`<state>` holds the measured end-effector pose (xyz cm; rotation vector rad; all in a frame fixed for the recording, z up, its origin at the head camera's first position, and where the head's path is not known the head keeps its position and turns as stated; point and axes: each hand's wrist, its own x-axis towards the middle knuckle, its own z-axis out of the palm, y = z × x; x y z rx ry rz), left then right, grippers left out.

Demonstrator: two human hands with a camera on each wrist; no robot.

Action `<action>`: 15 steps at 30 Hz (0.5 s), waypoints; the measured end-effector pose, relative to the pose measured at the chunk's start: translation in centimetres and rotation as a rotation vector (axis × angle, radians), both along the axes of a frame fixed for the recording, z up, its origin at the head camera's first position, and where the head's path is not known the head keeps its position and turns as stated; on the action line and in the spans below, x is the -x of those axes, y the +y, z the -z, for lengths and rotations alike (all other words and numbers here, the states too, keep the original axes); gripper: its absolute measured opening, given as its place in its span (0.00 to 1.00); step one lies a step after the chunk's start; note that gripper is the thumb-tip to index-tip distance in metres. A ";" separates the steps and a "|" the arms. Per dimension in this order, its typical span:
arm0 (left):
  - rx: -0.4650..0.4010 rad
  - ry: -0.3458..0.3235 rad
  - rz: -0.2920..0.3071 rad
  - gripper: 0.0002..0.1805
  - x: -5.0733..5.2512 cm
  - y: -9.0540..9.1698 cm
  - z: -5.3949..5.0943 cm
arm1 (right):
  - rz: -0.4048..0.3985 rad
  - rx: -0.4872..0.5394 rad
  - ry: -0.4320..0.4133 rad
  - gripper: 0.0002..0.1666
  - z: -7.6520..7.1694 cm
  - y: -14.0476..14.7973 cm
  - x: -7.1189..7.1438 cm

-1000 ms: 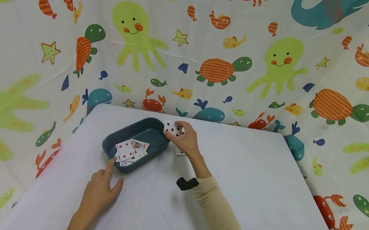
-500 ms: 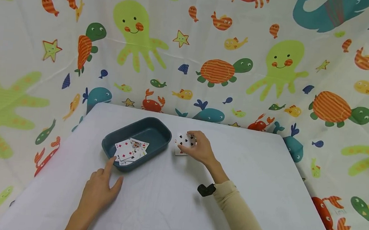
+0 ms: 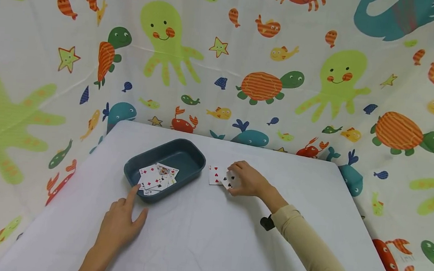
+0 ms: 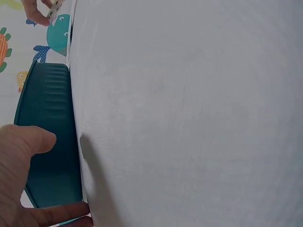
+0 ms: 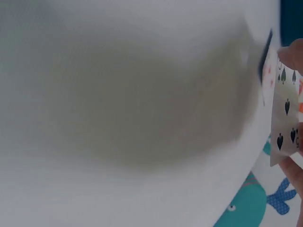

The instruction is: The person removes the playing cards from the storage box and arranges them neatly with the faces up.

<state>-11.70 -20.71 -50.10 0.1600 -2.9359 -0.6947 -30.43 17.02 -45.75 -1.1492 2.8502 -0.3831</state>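
Observation:
My right hand (image 3: 249, 179) pinches a spade playing card (image 3: 231, 180) between thumb and fingers. In the right wrist view, the spade card (image 5: 286, 111) is held tilted above the table. A heart card (image 3: 215, 175) lies face up just left of that hand, partly behind the held card. The dark teal tray (image 3: 191, 172) sits further left. Several loose face-up cards (image 3: 152, 177) are piled in its near left end. My left hand (image 3: 118, 223) is by the tray's near corner, its index fingertip at the rim. Its fingers are extended and hold nothing.
A white-covered table (image 3: 193, 240) bears the tray and cards. Behind it hangs a curtain (image 3: 192, 65) printed with sea animals, reaching down to the table's back edge and along both sides.
My right hand has carried the spade card from the tray's right end rightward past the heart card, which is now uncovered more. My left hand has stayed at the tray.

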 end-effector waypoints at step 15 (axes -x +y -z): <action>0.010 -0.024 -0.009 0.44 0.1 0.1 -0.1 | -0.181 -0.285 -0.052 0.47 -0.4 0.5 2.5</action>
